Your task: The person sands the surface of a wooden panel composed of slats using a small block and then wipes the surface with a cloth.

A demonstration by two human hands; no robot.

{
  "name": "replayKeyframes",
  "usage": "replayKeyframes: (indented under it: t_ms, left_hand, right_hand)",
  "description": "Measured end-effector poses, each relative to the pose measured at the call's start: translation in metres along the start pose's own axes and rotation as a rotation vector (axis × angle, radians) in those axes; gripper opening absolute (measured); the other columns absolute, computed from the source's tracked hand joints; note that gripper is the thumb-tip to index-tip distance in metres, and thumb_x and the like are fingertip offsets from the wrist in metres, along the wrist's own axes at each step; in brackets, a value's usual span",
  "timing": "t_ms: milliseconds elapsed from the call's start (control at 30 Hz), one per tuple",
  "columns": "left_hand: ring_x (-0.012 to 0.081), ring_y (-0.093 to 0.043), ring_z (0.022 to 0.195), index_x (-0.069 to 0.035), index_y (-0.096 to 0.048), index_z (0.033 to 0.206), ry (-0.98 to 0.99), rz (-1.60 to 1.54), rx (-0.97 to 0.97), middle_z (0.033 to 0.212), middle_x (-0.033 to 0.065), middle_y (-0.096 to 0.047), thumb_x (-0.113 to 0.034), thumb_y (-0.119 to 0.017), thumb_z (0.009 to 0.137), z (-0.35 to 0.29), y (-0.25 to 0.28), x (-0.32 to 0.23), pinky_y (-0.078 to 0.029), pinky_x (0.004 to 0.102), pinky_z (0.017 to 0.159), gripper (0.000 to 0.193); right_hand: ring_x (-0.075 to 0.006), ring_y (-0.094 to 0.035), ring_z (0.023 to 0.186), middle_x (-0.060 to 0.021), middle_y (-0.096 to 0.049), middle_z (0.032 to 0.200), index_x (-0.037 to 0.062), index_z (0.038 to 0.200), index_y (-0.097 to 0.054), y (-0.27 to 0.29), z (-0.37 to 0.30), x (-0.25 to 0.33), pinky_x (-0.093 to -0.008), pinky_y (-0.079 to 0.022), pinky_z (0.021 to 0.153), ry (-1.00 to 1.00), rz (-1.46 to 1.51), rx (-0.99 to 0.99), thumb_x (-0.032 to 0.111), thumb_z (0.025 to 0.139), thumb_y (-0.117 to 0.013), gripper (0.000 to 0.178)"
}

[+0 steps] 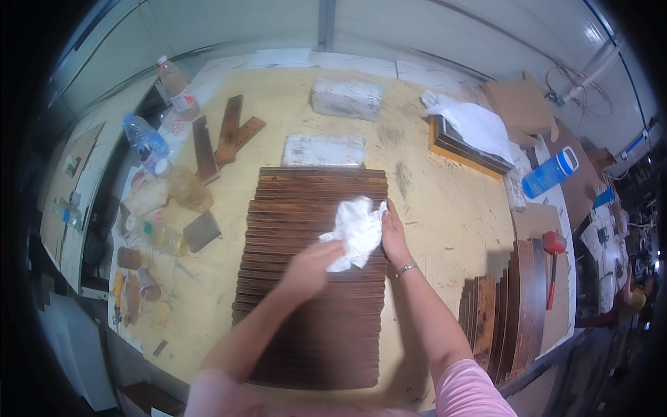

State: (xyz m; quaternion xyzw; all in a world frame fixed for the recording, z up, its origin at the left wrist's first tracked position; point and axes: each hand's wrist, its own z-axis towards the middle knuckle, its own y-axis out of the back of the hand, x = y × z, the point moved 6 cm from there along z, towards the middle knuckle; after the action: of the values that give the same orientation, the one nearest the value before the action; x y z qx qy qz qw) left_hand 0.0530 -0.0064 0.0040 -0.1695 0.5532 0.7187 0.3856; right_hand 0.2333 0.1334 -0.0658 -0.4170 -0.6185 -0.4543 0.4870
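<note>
A long row of dark brown wooden strips lies packed side by side on the table in front of me. Over its right half is a crumpled white cloth. My left hand, blurred by motion, grips the cloth's lower left edge, with its fingertips partly hidden in the folds. Against the right ends of the strips rests my right hand, its fingers stretched out and a metal band at the wrist. A corner of the cloth reaches this hand's thumb side; whether it is pinched there I cannot tell.
Two white wrapped blocks stand beyond the strips. Loose boards, bottles and a grey block lie left. At right are a cloth-topped stack, blue bottle, upright boards and red mallet.
</note>
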Motion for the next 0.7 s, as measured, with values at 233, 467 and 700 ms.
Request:
replayKeyframes:
  t_ms: [233,467,700]
  left_hand:
    - [0.037,-0.061,0.125,-0.002,-0.072,0.12,-0.068,0.308,-0.203,0.13,0.0184,-0.068,-0.003,-0.067,0.088,0.014,0.059,-0.026,-0.047,0.0492,0.107,0.032]
    - [0.0346,-0.049,0.139,-0.009,-0.069,0.126,-0.098,0.2,0.109,0.144,0.0139,-0.059,-0.005,-0.066,0.092,0.068,-0.048,-0.02,-0.036,0.0531,0.118,0.035]
    - [0.0335,-0.059,0.133,-0.011,-0.074,0.119,-0.021,0.25,0.133,0.136,0.0107,-0.067,0.006,-0.063,0.089,-0.016,0.008,-0.001,-0.041,0.0511,0.115,0.036]
  right_hand:
    - [-0.0319,-0.022,0.157,-0.025,-0.024,0.168,-0.0083,0.16,-0.02,0.005,-0.077,-0.025,-0.0364,-0.019,0.127,-0.039,0.156,-0.031,0.025,0.108,-0.048,0.068]
    - [-0.0365,-0.03,0.153,-0.0269,-0.029,0.165,-0.0066,0.16,-0.021,-0.009,-0.116,-0.013,-0.0405,-0.024,0.125,0.018,-0.062,0.005,0.018,0.105,-0.052,0.068]
    - [-0.031,-0.034,0.151,-0.0233,-0.035,0.163,-0.006,0.16,-0.022,-0.007,-0.116,-0.02,-0.0367,-0.026,0.124,0.077,-0.082,-0.04,0.014,0.106,-0.049,0.063]
